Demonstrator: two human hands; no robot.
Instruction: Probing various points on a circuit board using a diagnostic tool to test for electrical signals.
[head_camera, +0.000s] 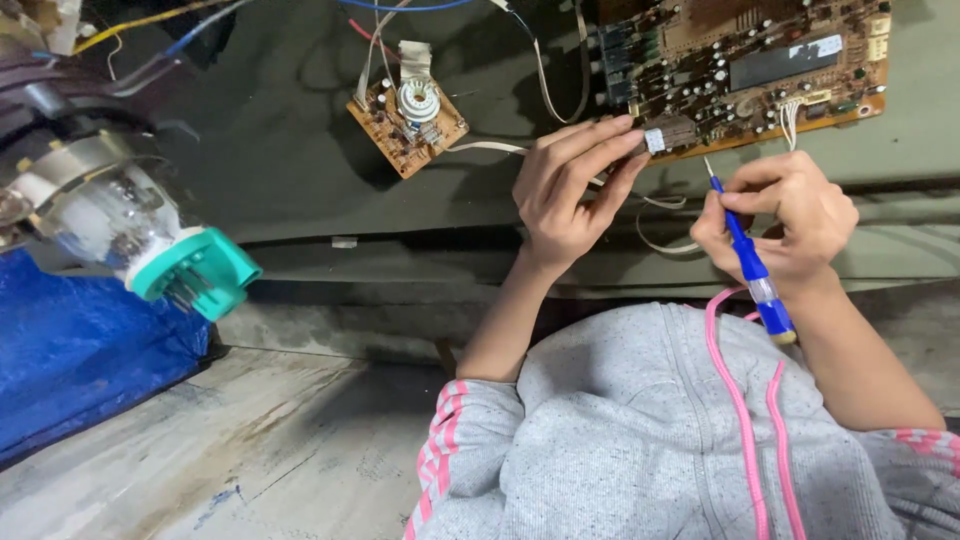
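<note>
Head view, single entry.

Item 1: left hand (567, 190), lying just right of centre, fingers stretched toward one o'clock. The fingertips (625, 135) are pinching a small grey component with a white rectangular label (662, 137) at the lower edge of the large circuit board (740, 70).

Item 2: right hand (785, 215), sitting at three o'clock from the left hand, curled and gripping a blue-handled screwdriver (755, 270). The metal tip is pointing toward eleven o'clock, ending just below the board's edge; the clear-and-blue butt is sticking out toward five o'clock, over the chest.

Item 3: large circuit board, occupying the frame's one o'clock corner, brown, crowded with small parts, carrying a pale rectangular sticker near its upper right and a white connector with thin wires on its lower right edge.

Item 4: small circuit board (407, 115), lying at eleven o'clock from the left hand, well apart from it, brown, tilted, bearing a round white socket. A flat grey ribbon cable (490, 147) is running from it toward the left hand.

Item 5: glass tube neck with teal plastic base (195, 272), projecting in from nine o'clock, above blue sheeting (80, 350).

Item 6: grey hooded top with pink drawstrings (660, 430), filling six o'clock; striped pink-and-white cuffs are showing on both pushed-up sleeves.

Item 7: dark grey-green surface (280, 140), lying under both boards.
</note>
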